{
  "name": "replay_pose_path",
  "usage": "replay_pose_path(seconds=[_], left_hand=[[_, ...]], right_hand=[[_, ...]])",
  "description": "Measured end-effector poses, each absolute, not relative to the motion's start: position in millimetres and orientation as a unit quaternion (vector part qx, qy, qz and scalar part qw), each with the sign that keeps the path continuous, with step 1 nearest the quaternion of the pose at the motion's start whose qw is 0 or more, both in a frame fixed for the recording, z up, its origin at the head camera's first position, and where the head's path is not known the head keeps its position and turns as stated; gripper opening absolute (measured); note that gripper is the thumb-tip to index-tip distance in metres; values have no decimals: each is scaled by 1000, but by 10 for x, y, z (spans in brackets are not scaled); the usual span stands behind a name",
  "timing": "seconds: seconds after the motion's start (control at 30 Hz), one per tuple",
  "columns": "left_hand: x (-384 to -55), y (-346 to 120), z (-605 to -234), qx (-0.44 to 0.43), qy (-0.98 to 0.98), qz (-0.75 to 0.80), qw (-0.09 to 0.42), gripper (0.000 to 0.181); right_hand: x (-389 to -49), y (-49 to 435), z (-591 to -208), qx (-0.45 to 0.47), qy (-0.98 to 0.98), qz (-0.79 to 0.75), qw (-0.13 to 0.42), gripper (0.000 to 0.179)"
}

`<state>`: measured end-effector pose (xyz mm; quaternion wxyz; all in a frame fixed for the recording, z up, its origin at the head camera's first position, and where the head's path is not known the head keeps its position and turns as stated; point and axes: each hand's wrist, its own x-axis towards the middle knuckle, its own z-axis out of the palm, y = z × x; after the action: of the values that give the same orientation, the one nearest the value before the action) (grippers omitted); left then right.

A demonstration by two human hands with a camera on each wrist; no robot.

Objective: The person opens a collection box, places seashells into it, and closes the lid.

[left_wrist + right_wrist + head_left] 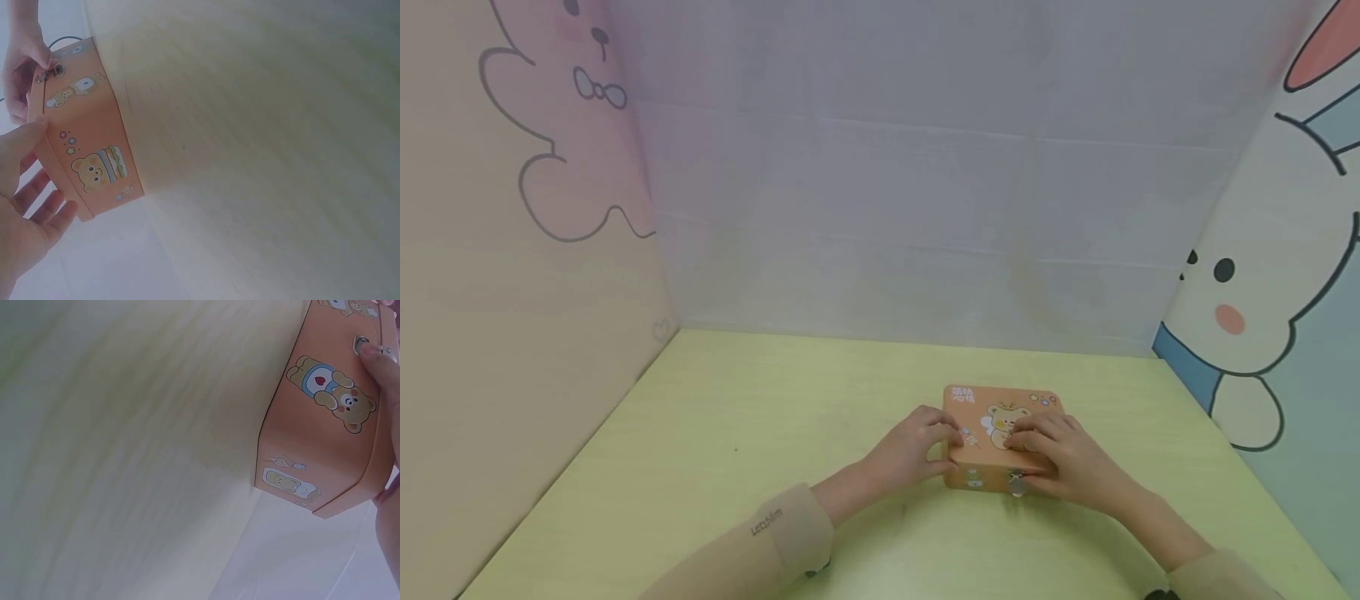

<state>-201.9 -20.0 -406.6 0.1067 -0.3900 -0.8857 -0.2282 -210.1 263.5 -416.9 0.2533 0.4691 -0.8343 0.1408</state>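
An orange hinged box [973,408] with cartoon bears and a metal clasp [1017,483] on its front side sits on the table, lid down. My left hand [925,442] grips its left front corner, fingertips on the lid and thumb at the front edge. Over the right part of the lid lies my right hand [1071,458], fingers bent on top, thumb down at the front beside the clasp. In the right wrist view that thumb presses on the metal clasp [360,344]. The left wrist view shows the left thumb [31,134] against the lid's edge.
The pale yellow table [760,400] surrounds the box on all sides. A plain light back wall [880,208] rises behind it. On the left and right stand side walls with cartoon figures, among them a white rabbit [1262,283].
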Motion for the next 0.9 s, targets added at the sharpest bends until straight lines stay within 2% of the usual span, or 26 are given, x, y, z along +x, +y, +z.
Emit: replay_pose_path(seconds=[0.37,0.63,0.9], left_hand=[[-2023,-204,-4089,-388,-887,-229,104,23],[-2033,-208,-4111,-390,-886,-226,106,23],[-2029,-215,-4117,-390,-886,-228,109,24]], right_hand=[[-2087,2632,-4169,462,-845,126,237,51],[-2055,2639,-4119,456,-858,126,200,51],[-2069,2631,-4155,466,-851,129,205,53]])
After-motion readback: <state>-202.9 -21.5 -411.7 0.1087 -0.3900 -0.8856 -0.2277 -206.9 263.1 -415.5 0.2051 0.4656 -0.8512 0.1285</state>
